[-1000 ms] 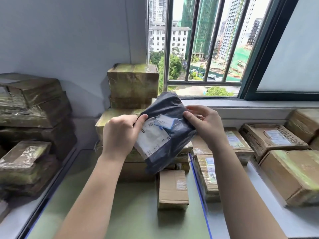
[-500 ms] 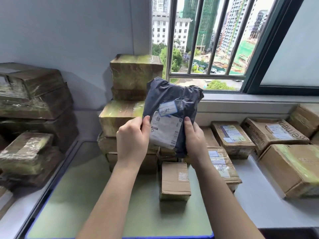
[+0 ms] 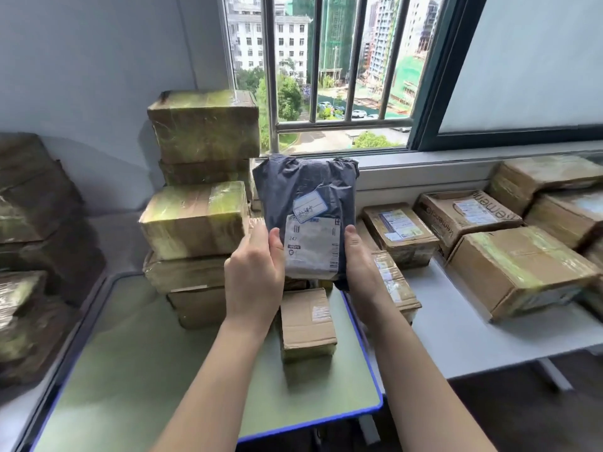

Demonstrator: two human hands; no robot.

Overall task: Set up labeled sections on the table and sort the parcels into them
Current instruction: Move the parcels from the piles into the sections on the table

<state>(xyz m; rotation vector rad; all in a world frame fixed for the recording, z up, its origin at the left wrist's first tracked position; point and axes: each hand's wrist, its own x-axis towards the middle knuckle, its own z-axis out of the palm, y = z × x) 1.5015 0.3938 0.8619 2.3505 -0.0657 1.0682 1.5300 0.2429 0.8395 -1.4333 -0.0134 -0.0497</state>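
A dark grey plastic mailer parcel [image 3: 305, 190] stands upright in front of me, held above the green table [image 3: 137, 370]. It carries a white shipping label and a small blue-edged sticker with handwriting. My left hand [image 3: 256, 275] grips its lower left edge, and my right hand [image 3: 360, 259] grips its lower right edge. Behind it, a stack of taped cardboard boxes [image 3: 195, 220] rises at the back of the green table. A small brown box [image 3: 306, 322] lies on the table just below the mailer.
More taped boxes [image 3: 36, 249] are piled on the left surface. Several cardboard parcels [image 3: 518, 269] lie on the white table [image 3: 463, 337] to the right. A barred window [image 3: 329, 70] is behind, and the green table's blue front edge [image 3: 310, 422] is near me.
Both hands turned the mailer from tilted to upright, label facing me, and shifted down to its lower edges. The view pulled back and now shows the green table's front edge.
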